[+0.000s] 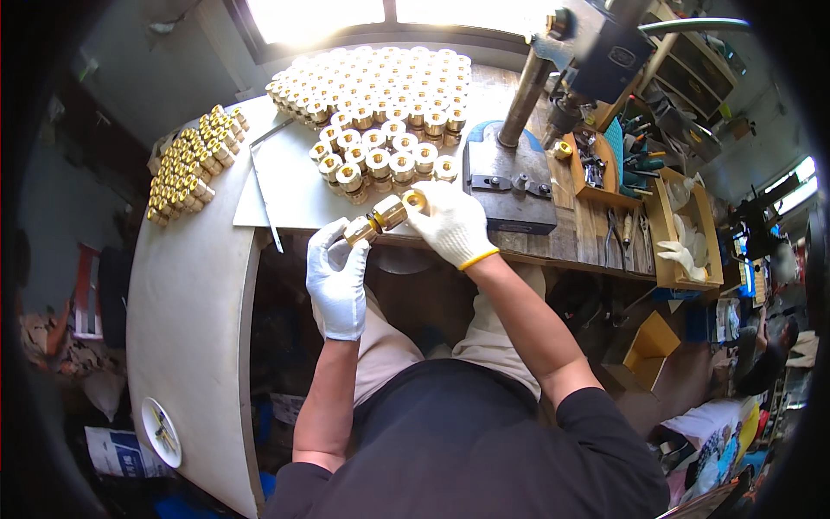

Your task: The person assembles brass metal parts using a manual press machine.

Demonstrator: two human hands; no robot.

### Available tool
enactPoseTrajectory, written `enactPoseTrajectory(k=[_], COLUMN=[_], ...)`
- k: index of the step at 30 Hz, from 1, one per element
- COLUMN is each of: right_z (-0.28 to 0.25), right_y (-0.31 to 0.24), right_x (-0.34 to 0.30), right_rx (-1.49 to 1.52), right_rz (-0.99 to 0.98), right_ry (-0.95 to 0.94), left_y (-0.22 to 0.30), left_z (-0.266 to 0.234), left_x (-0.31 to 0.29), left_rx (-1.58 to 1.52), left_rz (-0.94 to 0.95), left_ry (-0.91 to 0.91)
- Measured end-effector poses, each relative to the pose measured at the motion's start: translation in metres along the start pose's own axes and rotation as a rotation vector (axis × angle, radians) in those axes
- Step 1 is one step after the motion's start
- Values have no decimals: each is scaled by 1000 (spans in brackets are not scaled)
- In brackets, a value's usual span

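In front of my lap I hold a brass pipe fitting (363,228) with a dark band round its middle, tilted up to the right. My left hand (335,290), in a white glove, is closed round its lower left end. My right hand (454,227), in a white knit glove with a yellow cuff, pinches a brass ring-shaped piece (416,201) at the upper right end. Whether that piece is separate from the fitting I cannot tell. Just beyond my hands, many similar brass fittings (377,161) stand upright in rows on a pale board.
A drill press (510,186) stands on the wooden bench at the right. Beyond it are a tray of small parts (592,164), pliers (612,238) and an open box with gloves (692,259). More brass fittings (194,164) stand far left; a white dish (162,432) lies near left.
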State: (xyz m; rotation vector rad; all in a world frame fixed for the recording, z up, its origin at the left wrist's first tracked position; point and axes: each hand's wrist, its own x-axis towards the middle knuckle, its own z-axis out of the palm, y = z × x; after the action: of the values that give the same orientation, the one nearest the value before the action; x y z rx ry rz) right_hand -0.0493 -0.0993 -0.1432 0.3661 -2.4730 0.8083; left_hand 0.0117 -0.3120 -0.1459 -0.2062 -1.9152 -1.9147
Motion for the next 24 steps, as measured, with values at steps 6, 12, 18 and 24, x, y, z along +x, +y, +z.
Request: enactPoseTrajectory(k=[6,12,18,24], right_z=[-27,-78,-105,-107], right_y=[-11,14,25,30], right_x=[-35,-102,-137,-142], right_rx=[124,215,308,421], right_rz=[73,247,400,461], right_ry=[51,-33,68,124], left_y=[15,10,-7,15], left_z=[37,122,191,243], left_x=[6,27,54,87], left_rx=[-150,171,290,377], left_rz=[-61,109,332,441], left_ry=[-67,-239,-299,-436])
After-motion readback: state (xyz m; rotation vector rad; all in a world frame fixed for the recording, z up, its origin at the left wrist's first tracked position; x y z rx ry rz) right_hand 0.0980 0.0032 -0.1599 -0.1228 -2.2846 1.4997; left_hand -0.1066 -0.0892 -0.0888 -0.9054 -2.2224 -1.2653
